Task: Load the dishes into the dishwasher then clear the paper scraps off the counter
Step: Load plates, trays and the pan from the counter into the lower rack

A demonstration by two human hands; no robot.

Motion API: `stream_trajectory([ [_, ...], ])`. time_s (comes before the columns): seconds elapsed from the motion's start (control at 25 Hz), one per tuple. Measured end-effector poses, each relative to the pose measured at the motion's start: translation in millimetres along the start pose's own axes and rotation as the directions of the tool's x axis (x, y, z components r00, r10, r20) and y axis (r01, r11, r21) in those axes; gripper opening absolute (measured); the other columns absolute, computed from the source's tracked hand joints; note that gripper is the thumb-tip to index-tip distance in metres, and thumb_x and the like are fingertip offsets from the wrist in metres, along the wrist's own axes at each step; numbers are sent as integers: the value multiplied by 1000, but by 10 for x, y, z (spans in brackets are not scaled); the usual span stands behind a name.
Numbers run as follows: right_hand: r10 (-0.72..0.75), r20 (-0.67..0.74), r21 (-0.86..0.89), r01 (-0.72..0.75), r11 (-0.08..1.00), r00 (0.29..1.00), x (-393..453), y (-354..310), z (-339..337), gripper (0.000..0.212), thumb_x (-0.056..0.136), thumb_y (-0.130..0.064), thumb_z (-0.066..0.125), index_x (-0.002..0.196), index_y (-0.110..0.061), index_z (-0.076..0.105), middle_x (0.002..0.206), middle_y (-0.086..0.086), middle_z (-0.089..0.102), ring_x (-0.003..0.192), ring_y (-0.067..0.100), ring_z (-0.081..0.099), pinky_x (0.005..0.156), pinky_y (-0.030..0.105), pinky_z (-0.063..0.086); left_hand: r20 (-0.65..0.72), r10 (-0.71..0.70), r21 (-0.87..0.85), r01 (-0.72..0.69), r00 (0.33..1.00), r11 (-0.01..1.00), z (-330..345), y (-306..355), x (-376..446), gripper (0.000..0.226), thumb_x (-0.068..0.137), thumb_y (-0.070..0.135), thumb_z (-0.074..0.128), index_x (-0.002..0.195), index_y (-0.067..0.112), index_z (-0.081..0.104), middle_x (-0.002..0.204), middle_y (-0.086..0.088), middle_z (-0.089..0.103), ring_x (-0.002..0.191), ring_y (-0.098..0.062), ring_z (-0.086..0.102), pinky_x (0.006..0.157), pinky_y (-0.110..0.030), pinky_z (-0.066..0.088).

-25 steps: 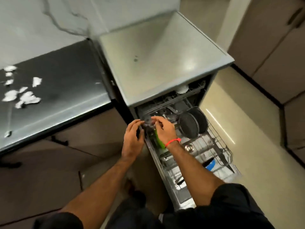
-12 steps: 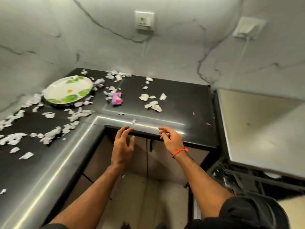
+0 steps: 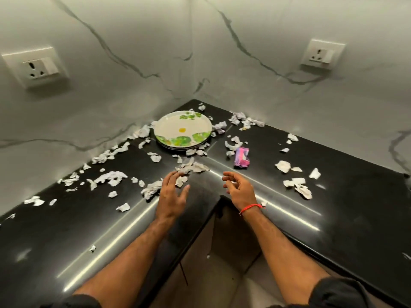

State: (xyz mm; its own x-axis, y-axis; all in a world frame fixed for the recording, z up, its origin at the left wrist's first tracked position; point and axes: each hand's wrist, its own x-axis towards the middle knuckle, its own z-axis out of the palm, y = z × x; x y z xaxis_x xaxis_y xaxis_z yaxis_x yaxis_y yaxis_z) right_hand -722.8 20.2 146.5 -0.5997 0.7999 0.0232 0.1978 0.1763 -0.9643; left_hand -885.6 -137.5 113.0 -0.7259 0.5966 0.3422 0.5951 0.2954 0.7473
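A stack of white plates point(image 3: 182, 130) with green leaf prints and a yellow dot sits in the inner corner of the black L-shaped counter point(image 3: 347, 210). White paper scraps point(image 3: 111, 177) lie scattered over both counter arms, some right around the plates. My left hand point(image 3: 172, 196) hovers above the counter's front corner with fingers spread, holding nothing, its fingertips near a scrap pile point(image 3: 192, 167). My right hand point(image 3: 240, 188), with a red wrist thread, is level with it, fingers loosely curled and empty. Both hands are short of the plates. The dishwasher is out of view.
A pink and purple wrapper point(image 3: 242, 157) lies right of the plates. Marble walls with two power sockets point(image 3: 35, 66) point(image 3: 321, 54) close in the corner. Cabinet doors and floor point(image 3: 220, 274) show below, between my arms.
My view has swung left from the open dishwasher rack to the counter corner. Both hands left the rack and have moved forward over the counter toward the plates.
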Motion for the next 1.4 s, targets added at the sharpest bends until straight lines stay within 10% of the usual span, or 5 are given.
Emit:
stream_trajectory([
  [0.36,105,110,50,-111,993,988,1376,231,601,32,94,-7,55,115,-28,66,106,-3,71,98,20,69,88,42,58,-9,-330,11,330,944,944,220,-400,1146,47,93,29,69,135,13,55,134,-7,56,117,-23,58,104,-40,47],
  [0.6,209,271,4,-218,976,940,2358,280,659,58,92,-8,58,146,-24,42,141,8,53,125,21,55,103,53,47,-30,-681,-203,662,732,721,488,-539,2038,48,100,33,59,142,10,51,139,-9,59,125,-27,57,104,-33,43],
  [0.92,362,377,-252,-282,926,853,2665,275,518,82,96,-15,57,157,-25,4,156,9,34,140,23,40,100,21,32,44,-951,-590,776,307,223,830,-1014,2763,60,85,44,77,125,10,50,113,-10,61,101,-27,60,90,-37,52],
  [1.4,333,193,-206,-294,933,923,2506,271,671,65,94,-33,62,149,-18,31,138,9,56,127,32,52,100,36,41,-65,-883,-312,831,465,460,466,-880,1770,34,94,21,65,124,8,59,111,-8,65,108,-32,62,86,-37,51],
])
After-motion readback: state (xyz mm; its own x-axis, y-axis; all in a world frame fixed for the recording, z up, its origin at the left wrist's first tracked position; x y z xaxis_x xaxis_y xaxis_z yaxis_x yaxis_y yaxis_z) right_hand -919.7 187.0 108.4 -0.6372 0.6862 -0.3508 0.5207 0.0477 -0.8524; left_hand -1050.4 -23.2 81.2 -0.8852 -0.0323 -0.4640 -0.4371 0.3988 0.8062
